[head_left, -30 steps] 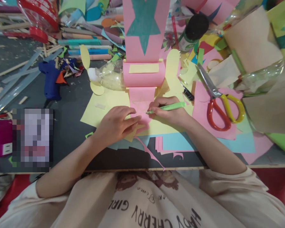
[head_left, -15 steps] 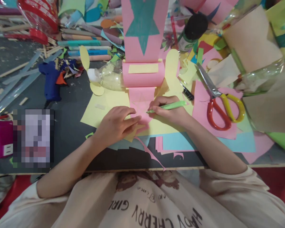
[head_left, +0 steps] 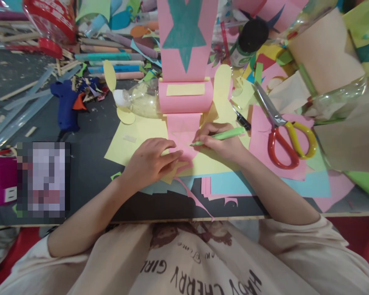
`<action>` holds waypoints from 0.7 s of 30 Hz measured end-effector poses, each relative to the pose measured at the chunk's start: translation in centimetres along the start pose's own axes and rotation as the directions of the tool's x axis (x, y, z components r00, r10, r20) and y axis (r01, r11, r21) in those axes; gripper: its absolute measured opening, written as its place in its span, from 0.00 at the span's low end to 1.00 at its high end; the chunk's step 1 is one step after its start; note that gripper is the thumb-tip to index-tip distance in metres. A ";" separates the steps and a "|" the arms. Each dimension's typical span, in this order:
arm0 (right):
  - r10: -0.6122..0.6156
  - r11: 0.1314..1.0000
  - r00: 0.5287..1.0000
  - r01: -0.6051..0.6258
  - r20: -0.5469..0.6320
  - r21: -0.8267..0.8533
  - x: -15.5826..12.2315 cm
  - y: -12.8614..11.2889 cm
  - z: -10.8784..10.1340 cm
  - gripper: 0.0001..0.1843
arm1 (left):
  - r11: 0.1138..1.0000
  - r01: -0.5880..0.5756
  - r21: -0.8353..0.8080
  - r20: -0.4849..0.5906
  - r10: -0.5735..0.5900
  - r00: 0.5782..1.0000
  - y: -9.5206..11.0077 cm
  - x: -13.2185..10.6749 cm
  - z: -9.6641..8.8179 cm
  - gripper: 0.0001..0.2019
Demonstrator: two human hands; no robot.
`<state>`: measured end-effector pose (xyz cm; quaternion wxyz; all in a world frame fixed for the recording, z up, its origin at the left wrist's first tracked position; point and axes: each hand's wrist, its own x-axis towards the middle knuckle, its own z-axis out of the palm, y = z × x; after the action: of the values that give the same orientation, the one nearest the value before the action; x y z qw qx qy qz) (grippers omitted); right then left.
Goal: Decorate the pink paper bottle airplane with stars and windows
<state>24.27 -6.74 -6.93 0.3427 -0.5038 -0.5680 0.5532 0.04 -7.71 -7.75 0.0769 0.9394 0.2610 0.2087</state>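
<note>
— What is the left hand doing?
— The left hand (head_left: 150, 160) lies palm down with its fingers loosely stretched. Their tips press the pink paper (head_left: 182, 137) flat onto the yellow sheet (head_left: 132, 141).
— And the right?
— The right hand (head_left: 221, 145) is closed round a green pen (head_left: 224, 134) and pinches it near the tip. The tip touches the pink paper just beside the left fingertips. Both forearms reach in over the table (head_left: 89, 164) edge, wrists low.
— Anything nearby?
— Scissors (head_left: 283, 131) lie apart, to the right.
</note>
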 end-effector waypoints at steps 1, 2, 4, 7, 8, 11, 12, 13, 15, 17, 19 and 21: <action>0.005 0.999 1.000 -0.004 -0.021 0.032 0.0 0.0 0.0 0.08 | 1.000 0.001 -0.003 -0.002 -0.001 1.000 0.0 0.0 0.0 0.11; 0.010 0.998 0.999 -0.007 -0.047 0.066 0.0 -0.1 0.0 0.07 | 1.000 0.002 -0.004 -0.005 -0.002 1.000 0.0 0.0 0.0 0.11; 0.023 0.993 0.995 -0.012 -0.092 0.115 0.0 -0.1 0.0 0.07 | 1.000 0.007 -0.006 -0.005 -0.007 1.000 0.1 0.0 0.1 0.10; 0.031 0.992 0.995 -0.020 -0.091 0.122 0.0 -0.2 0.2 0.08 | 1.000 0.015 -0.006 -0.003 -0.015 1.000 0.1 0.0 0.1 0.11; 0.032 0.993 0.996 -0.023 -0.083 0.112 0.0 -0.2 0.3 0.09 | 1.000 0.015 -0.005 -0.003 -0.015 1.000 0.1 0.0 0.1 0.11; 0.047 0.995 0.996 -0.039 -0.078 0.089 -0.1 -0.2 0.4 0.11 | 1.000 0.026 -0.013 0.013 -0.026 1.000 0.0 -0.2 0.1 0.11; 0.052 0.995 0.995 -0.045 -0.085 0.089 -0.1 -0.1 0.5 0.11 | 0.999 0.032 -0.017 0.020 -0.031 0.999 0.0 -0.3 0.2 0.11; 0.057 0.994 0.994 -0.049 -0.092 0.093 -0.1 -0.1 0.5 0.12 | 0.999 0.036 -0.021 0.027 -0.035 0.999 0.0 -0.3 0.2 0.11; 0.059 0.994 0.994 -0.051 -0.091 0.097 -0.1 -0.1 0.5 0.12 | 0.999 0.041 -0.028 0.031 -0.040 0.999 0.0 -0.3 0.2 0.11; 0.051 0.995 0.997 -0.045 -0.061 0.086 -0.1 -0.1 0.4 0.12 | 0.999 0.038 -0.026 0.024 -0.037 0.999 0.0 -0.3 0.2 0.11; 0.046 0.995 0.999 -0.043 -0.027 0.087 -0.1 -0.2 0.3 0.12 | 0.999 0.031 -0.020 0.015 -0.031 0.999 0.1 -0.1 0.1 0.11; 0.061 0.991 0.998 -0.057 -0.027 0.119 0.0 -0.3 0.1 0.12 | 0.999 0.028 -0.018 0.016 -0.028 0.999 0.2 0.0 0.0 0.11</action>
<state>24.06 -6.72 -6.65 0.3640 -0.5076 -0.5139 0.5880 0.11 -7.89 -7.74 0.0903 0.9365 0.2716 0.2027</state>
